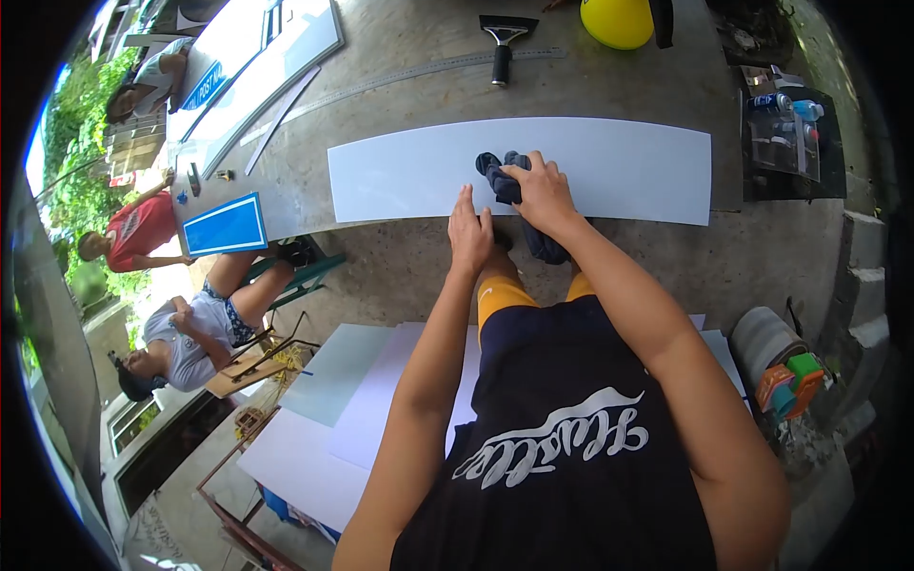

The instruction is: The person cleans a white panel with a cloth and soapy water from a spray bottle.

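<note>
A long white panel (409, 171) lies along the near edge of the grey table. My right hand (545, 190) is closed round a dark cloth (503, 181), which rests on the panel's middle and hangs down over the near edge. Just left of the cloth, my left hand (468, 233) lies at the panel's near edge with its fingers stretched out, holding nothing. Beyond the panel are a black-handled squeegee (502, 52) and a long metal ruler (419, 80).
A yellow rounded object (619, 21) sits at the table's far side. Blue sign (226, 226) and framed panels are at left, near several people. Bottles in a clear container (784, 143) stand at right. White sheets (305, 457) lie behind me.
</note>
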{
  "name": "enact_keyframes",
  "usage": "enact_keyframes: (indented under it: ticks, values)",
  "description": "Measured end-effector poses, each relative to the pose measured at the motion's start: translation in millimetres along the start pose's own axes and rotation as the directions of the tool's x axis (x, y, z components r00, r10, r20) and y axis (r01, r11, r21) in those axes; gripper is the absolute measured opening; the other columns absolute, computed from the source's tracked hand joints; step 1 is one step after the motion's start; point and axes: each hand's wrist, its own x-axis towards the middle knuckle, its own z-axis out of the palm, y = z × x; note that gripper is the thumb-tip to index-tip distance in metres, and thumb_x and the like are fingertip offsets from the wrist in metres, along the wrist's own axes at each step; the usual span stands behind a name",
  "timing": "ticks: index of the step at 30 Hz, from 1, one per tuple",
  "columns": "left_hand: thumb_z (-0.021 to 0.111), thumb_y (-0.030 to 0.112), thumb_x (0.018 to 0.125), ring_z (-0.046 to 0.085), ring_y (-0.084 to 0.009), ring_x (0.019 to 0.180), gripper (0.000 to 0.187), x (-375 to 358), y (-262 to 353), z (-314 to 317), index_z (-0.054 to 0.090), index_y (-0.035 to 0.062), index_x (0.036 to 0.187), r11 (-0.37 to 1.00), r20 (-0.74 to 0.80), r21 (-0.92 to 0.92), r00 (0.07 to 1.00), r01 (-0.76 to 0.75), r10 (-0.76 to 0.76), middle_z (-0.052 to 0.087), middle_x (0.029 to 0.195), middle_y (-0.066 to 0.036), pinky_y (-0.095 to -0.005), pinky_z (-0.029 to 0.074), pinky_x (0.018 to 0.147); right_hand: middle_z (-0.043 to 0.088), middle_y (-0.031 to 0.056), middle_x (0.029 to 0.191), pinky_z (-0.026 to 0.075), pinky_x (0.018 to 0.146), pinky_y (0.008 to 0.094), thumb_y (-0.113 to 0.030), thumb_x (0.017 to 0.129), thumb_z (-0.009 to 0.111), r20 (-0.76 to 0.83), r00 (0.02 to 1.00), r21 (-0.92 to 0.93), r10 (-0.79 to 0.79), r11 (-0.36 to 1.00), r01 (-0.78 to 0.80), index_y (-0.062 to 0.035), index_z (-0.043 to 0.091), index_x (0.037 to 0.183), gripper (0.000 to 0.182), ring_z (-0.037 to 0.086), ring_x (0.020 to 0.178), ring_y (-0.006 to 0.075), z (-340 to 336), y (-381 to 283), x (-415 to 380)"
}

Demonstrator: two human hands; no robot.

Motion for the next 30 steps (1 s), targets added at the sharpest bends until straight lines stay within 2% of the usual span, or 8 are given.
enact_keyframes:
  ticks: [3, 10, 18, 22, 25, 27, 29, 30]
  values:
    - [0.052, 0.027, 0.099, 0.026, -0.0367, 0.151, 0.070, -7.6, 21.4, 12.0, 0.022, 0.0072, 0.159, 0.949, 0.186, 0.307, 0.975, 0.063, -0.125, 0.024, 0.165, -0.019, -0.0636, 0.018, 0.119, 0.052, 0.0110, 0.129, 0.047, 0.095, 0.0468, -0.011, 0.084, 0.072, -0.007, 0.999, -0.073, 0.047, 0.996, -0.048, -0.0248, 0.068, 0.128, 0.047, 0.055, 0.114, 0.0343, 9.7, 19.5, 0.6]
    - [0.046, 0.022, 0.098, 0.036, -0.0400, 0.146, 0.071, 11.7, 26.7, 9.0, 0.015, 0.0043, 0.159, 0.920, 0.221, 0.352, 0.940, 0.173, -0.261, 0.041, 0.157, -0.018, -0.0669, 0.018, 0.118, 0.049, 0.0119, 0.136, 0.047, 0.100, 0.0509, -0.015, 0.085, 0.076, -0.125, 0.900, -0.012, 0.417, 0.907, -0.422, -0.0213, 0.067, 0.131, 0.048, 0.053, 0.121, 0.0384, -75.9, 138.9, -34.3]
    - [0.051, 0.023, 0.097, 0.054, -0.0381, 0.129, 0.062, 20.7, 18.8, 7.1, 0.030, 0.0040, 0.152, 0.956, 0.147, 0.226, 0.964, 0.185, -0.222, 0.053, 0.146, -0.017, -0.0592, 0.034, 0.110, 0.053, 0.0157, 0.141, 0.051, 0.101, 0.0502, -0.025, 0.089, 0.070, -0.137, 0.379, -0.243, 0.915, 0.340, -0.909, -0.0077, 0.063, 0.131, 0.046, 0.059, 0.122, 0.0415, -181.8, 362.9, -251.4]
    - [0.059, 0.021, 0.096, 0.065, -0.0284, 0.105, 0.043, -5.9, 34.1, 19.6, 0.050, 0.0014, 0.133, 0.945, -0.032, -0.064, 0.945, 0.322, -0.324, 0.065, 0.120, -0.016, -0.0451, 0.050, 0.091, 0.067, 0.0280, 0.117, 0.051, 0.095, 0.0463, -0.023, 0.081, 0.077, -0.086, 0.567, 0.018, 0.819, 0.571, -0.821, -0.0002, 0.070, 0.117, 0.043, 0.064, 0.111, 0.0423, -208.9, 384.4, -432.2]
    - [0.060, 0.024, 0.099, 0.066, -0.0242, 0.097, 0.041, -17.4, 9.7, 55.0, 0.050, -0.0004, 0.130, 0.737, 0.225, -0.416, 0.845, 0.533, -0.484, 0.068, 0.113, -0.016, -0.0395, 0.053, 0.083, 0.067, 0.0280, 0.117, 0.051, 0.095, 0.0456, -0.020, 0.081, 0.078, -0.166, 0.410, 0.379, 0.897, 0.442, -0.813, -0.0008, 0.068, 0.120, 0.044, 0.065, 0.107, 0.0442, -158.0, 401.1, -521.5]
    - [0.057, 0.034, 0.103, 0.065, -0.0269, 0.103, 0.049, -19.8, 20.1, 73.6, 0.048, -0.0023, 0.135, 0.508, 0.501, -0.498, 0.711, 0.703, -0.493, 0.065, 0.121, -0.018, -0.0366, 0.053, 0.087, 0.067, 0.0278, 0.116, 0.051, 0.094, 0.0452, -0.018, 0.083, 0.078, -0.159, 0.446, -0.051, 0.881, 0.443, -0.895, 0.0004, 0.067, 0.122, 0.044, 0.065, 0.106, 0.0442, -106.1, 436.6, -561.4]
    - [0.057, 0.040, 0.102, 0.062, -0.0291, 0.111, 0.058, -18.3, 31.0, 84.5, 0.045, -0.0032, 0.139, 0.302, 0.546, -0.620, 0.674, 0.725, -0.497, 0.060, 0.129, -0.020, -0.0373, 0.052, 0.091, 0.067, 0.0275, 0.117, 0.050, 0.096, 0.0435, -0.016, 0.085, 0.078, -0.328, 0.335, -0.020, 0.883, 0.348, -0.937, 0.0039, 0.065, 0.122, 0.044, 0.064, 0.109, 0.0456, -93.0, 400.0, -539.6]
    - [0.057, 0.043, 0.102, 0.061, -0.0302, 0.115, 0.062, -10.4, 38.4, 91.4, 0.043, -0.0036, 0.142, 0.192, 0.570, -0.668, 0.660, 0.719, -0.489, 0.058, 0.133, -0.022, -0.0377, 0.051, 0.093, 0.068, 0.0252, 0.118, 0.050, 0.097, 0.0423, -0.016, 0.085, 0.077, -0.206, 0.239, 0.332, 0.949, 0.298, -0.895, 0.0045, 0.064, 0.123, 0.045, 0.064, 0.110, 0.0422, -95.2, 397.7, -521.7]
